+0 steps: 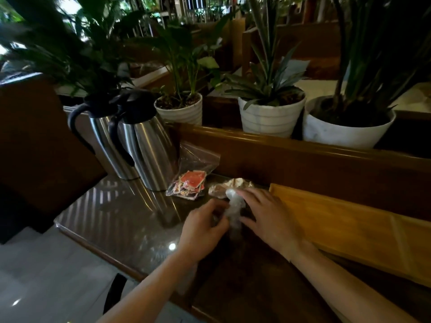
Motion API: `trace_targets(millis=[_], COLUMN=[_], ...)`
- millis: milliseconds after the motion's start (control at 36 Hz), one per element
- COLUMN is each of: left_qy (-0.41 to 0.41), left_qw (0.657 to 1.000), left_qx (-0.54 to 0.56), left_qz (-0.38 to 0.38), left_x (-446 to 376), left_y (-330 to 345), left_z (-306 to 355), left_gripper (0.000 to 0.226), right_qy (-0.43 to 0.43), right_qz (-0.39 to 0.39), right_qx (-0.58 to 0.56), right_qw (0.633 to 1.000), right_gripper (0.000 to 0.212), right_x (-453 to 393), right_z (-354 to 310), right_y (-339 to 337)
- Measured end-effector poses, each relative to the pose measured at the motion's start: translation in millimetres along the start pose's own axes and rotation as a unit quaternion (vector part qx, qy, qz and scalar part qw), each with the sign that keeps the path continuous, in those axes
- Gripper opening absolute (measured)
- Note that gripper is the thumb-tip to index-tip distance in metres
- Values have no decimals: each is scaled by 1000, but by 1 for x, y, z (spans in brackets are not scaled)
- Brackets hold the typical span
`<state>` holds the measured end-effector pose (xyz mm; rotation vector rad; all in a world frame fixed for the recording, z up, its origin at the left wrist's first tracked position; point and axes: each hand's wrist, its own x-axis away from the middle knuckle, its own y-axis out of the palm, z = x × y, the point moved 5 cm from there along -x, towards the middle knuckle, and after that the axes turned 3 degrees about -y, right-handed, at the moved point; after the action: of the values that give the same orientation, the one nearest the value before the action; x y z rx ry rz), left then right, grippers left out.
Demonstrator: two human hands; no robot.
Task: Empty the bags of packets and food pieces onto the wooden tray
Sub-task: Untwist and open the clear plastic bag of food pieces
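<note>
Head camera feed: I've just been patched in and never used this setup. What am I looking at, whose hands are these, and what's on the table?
There is no machine here. One wide-angle camera sits on a person's head and looks down at their bare hands. The left hand and right hand both hold a crumpled clear bag over the dark glossy table; the left grip is pinched shut, the right lies on it with fingers spread. Beyond lie a clear bag of red packets and a bag of pale food pieces. The wooden tray waits on the right, with nothing visible on the part shown. Two steel jugs stand at left.
</note>
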<state>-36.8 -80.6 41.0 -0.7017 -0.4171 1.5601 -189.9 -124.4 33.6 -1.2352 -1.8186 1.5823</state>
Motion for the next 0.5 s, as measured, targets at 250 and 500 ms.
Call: trace_targets(millis=[250, 500], left_qy=[-74, -149], left_qw=[962, 930], left_qx=[264, 333], left_qz=[-7, -41], left_x=[-31, -72], left_y=[-25, -28], left_z=[31, 24], left_gripper=[9, 16], right_qy=[62, 150], right_qz=[38, 26], right_qx=[-197, -447], right_qw=[978, 882], right_gripper=[56, 25], right_x=[-17, -16], right_z=[9, 13], right_y=[0, 4])
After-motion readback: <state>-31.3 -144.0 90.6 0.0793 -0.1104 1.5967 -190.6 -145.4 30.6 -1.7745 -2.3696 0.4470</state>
